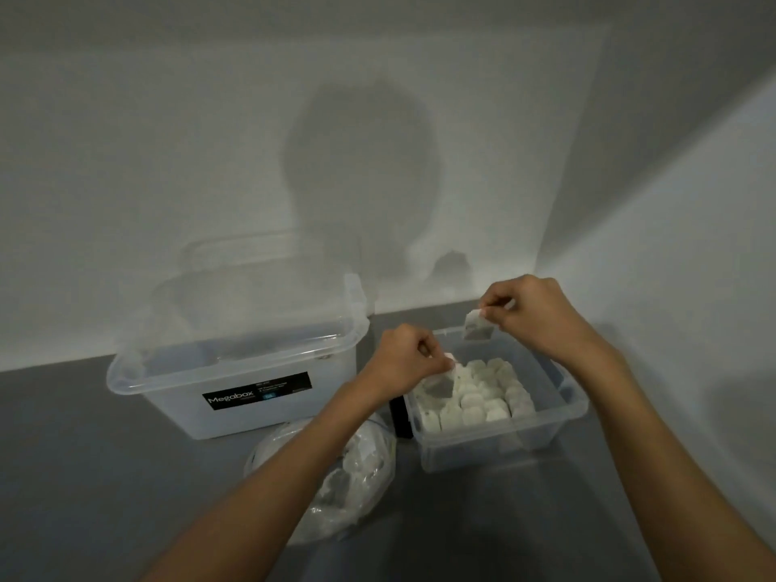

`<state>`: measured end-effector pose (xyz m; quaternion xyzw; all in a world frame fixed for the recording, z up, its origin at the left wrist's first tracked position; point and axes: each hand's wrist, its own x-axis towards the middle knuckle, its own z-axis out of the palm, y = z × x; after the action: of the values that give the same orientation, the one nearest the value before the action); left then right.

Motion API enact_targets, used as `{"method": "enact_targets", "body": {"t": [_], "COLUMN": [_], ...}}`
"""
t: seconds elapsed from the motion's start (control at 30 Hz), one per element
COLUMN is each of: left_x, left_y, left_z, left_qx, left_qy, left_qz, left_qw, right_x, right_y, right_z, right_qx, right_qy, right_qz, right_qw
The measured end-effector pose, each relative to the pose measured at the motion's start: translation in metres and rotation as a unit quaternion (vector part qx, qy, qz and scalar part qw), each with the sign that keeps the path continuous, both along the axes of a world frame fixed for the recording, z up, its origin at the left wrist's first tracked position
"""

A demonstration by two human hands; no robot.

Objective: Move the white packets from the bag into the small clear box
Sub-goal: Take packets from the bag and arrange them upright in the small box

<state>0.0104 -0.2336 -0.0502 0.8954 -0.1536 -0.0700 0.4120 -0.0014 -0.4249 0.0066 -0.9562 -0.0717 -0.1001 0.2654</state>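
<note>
Above the small clear box [562, 417] I see two hands apart, the left hand [403, 363] pinching one white packet [441, 385], the right hand [533, 317] pinching a second packet [476, 328] higher up. One bag [336, 476] lies just beside the box.

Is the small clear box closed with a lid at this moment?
No, the small clear box is open on top, and rows of white packets show inside it.

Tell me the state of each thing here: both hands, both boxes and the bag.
Small clear box: open, partly filled with rows of packets.
Large box: lid appears on.
Bag: lying down, holds more packets.
Left hand: pinches a white packet.
Right hand: pinches a second packet.
</note>
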Motion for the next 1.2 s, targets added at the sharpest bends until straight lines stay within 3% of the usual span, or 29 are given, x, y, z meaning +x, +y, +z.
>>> {"method": "enact_targets", "body": {"t": [0.2,0.43,0.57,0.63,0.7,0.8,1.0,1.2], "left_x": [0.012,0.019,0.023,0.023,0.020,0.020,0.022,0.025], "left_y": [-0.033,-0.059,-0.064,-0.066,-0.067,-0.067,-0.068,-0.065], "left_z": [-0.027,-0.054,-0.065,-0.074,-0.079,-0.085,-0.085,-0.069], "left_qx": [0.087,0.212,0.231,0.285,0.358,0.398,0.410,0.340], "left_qy": [0.044,0.175,0.247,0.202,0.097,0.006,-0.004,-0.017], "left_qz": [-0.066,-0.087,-0.063,-0.075,-0.091,-0.078,-0.072,-0.085], "left_qw": [0.993,0.958,0.939,0.934,0.924,0.914,0.909,0.936], "right_x": [0.004,0.007,0.014,0.017,0.020,0.022,0.028,0.028], "right_y": [-0.015,-0.026,-0.029,-0.029,-0.027,-0.020,0.002,0.017], "right_z": [-0.041,-0.072,-0.082,-0.085,-0.088,-0.089,-0.101,-0.117], "right_qx": [-0.117,-0.115,-0.106,-0.106,-0.105,-0.109,-0.152,-0.231], "right_qy": [0.100,0.144,0.170,0.181,0.193,0.229,0.323,0.314], "right_qz": [-0.032,-0.015,-0.007,-0.001,0.003,0.023,0.047,0.025], "right_qw": [0.988,0.983,0.980,0.978,0.976,0.967,0.933,0.921]}}
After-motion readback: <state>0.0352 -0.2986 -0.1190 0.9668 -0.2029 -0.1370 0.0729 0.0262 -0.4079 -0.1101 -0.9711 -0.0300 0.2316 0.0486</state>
